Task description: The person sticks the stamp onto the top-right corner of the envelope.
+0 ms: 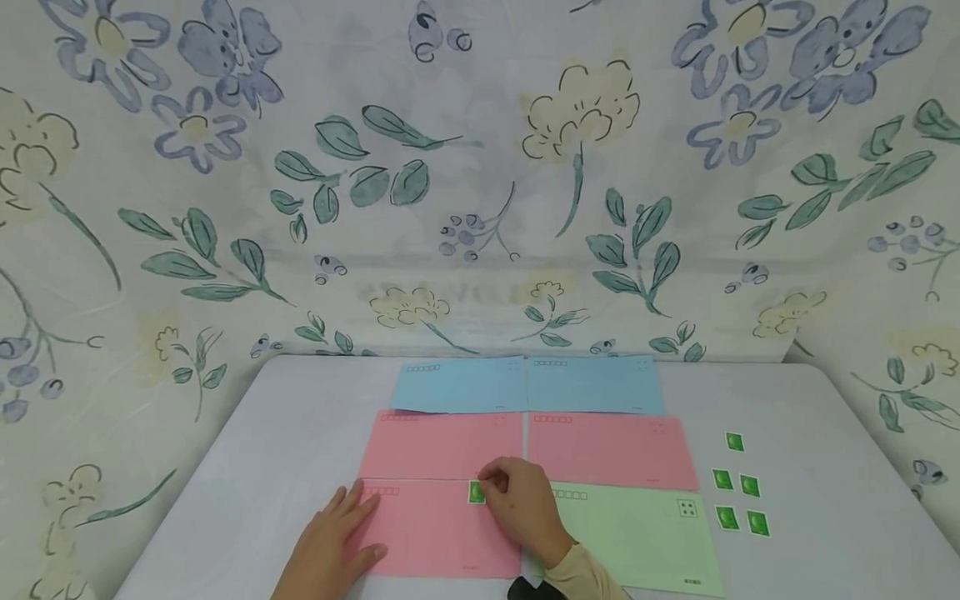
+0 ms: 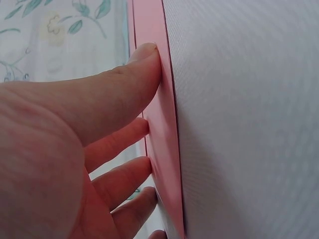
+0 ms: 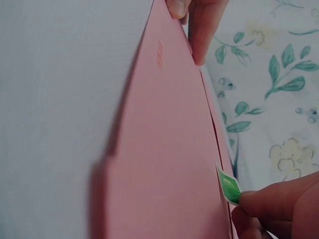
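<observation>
A green stamp with a white border (image 1: 476, 492) is pinched at its edge by my right hand (image 1: 525, 510), over the upper right corner of the front pink envelope (image 1: 435, 533). In the right wrist view the stamp (image 3: 229, 188) tilts up from the pink paper, one corner right at the surface. My left hand (image 1: 330, 537) rests on the same envelope's left end, fingers spread and the thumb on the paper. The left wrist view shows its fingertips along the envelope's edge (image 2: 167, 134).
Two more pink envelopes (image 1: 611, 450) lie behind, with two blue envelopes (image 1: 457, 385) at the back. A green envelope (image 1: 637, 542) is on the right, partly under my right forearm. Several green stamps (image 1: 727, 517) lie at the right on the white table (image 1: 817, 467). Floral cloth (image 1: 480, 200) hangs behind.
</observation>
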Demonstrator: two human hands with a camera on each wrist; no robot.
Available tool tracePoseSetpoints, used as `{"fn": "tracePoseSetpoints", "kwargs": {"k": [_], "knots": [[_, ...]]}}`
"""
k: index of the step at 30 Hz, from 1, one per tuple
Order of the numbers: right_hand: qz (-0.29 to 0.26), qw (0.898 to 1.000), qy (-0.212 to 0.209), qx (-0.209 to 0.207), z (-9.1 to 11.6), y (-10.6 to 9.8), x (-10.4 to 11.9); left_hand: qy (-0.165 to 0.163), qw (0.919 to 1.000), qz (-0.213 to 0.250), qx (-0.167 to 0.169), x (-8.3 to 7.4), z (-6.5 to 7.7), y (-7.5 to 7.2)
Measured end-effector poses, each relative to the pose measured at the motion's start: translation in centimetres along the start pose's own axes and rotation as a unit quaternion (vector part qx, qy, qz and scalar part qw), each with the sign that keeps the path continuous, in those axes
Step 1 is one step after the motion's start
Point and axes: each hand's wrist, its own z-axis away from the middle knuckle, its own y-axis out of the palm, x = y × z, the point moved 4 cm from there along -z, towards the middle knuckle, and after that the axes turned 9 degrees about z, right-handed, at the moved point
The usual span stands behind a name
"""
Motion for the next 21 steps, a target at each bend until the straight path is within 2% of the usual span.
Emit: {"fn": "tracePoseSetpoints", "kwargs": {"k": [9,15,21], "knots": [[0.028,0.999,-0.013,-0.015,-0.05,0.02,0.24,0.0,1.0,0.006,-0.001,-0.01,0.05,-0.07],[0.028,0.999,-0.01,-0.012,0.08,0.15,0.16,-0.011,0.9999,0.0,0.004,-0.04,-0.22,0.02],[0.035,0.999,-0.017,-0.024,0.09,0.16,0.04,-0.005,1.0,0.002,0.004,-0.09,-0.19,-0.02]]}}
